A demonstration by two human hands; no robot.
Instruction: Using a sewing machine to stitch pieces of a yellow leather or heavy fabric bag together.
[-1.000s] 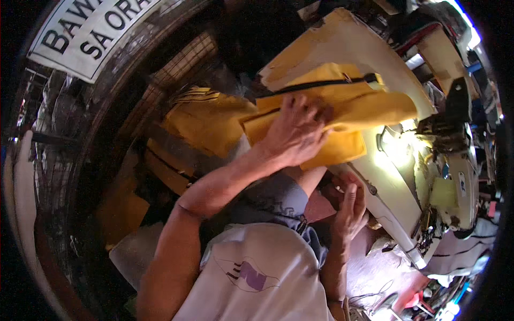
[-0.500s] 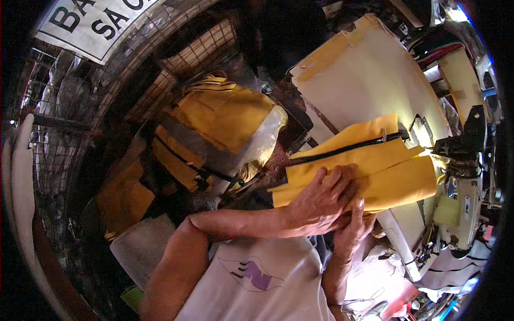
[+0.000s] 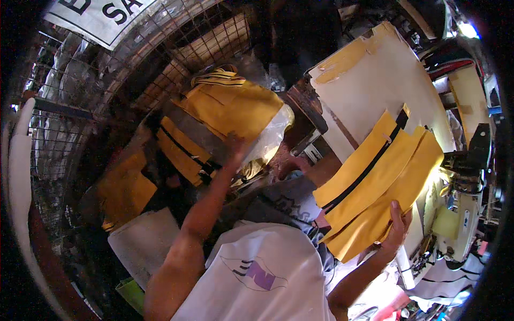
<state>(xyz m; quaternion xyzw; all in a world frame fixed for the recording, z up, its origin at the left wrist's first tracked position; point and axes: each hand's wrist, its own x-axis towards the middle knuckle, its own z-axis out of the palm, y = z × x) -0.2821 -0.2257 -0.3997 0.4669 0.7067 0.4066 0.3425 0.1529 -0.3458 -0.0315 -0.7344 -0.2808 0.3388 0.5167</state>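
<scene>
Creased yellow fabric (image 3: 393, 166) with a black zipper (image 3: 363, 168) slants in the right grip (image 3: 397, 227), yellow pieces (image 3: 230, 109) lying leftward.

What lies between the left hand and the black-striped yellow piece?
Between the left hand and yellow piece, the head view shows translucent plastic and grey patterned cloth.

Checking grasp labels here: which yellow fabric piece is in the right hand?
The rightmost piece: the right hand grips its lower edge, thumb on top. The other yellow pieces lie to the left, well apart from that hand.

Large black capital letters (image 3: 115, 15) stand on the white sign (image 3: 91, 25), cut off at upper left.
</scene>
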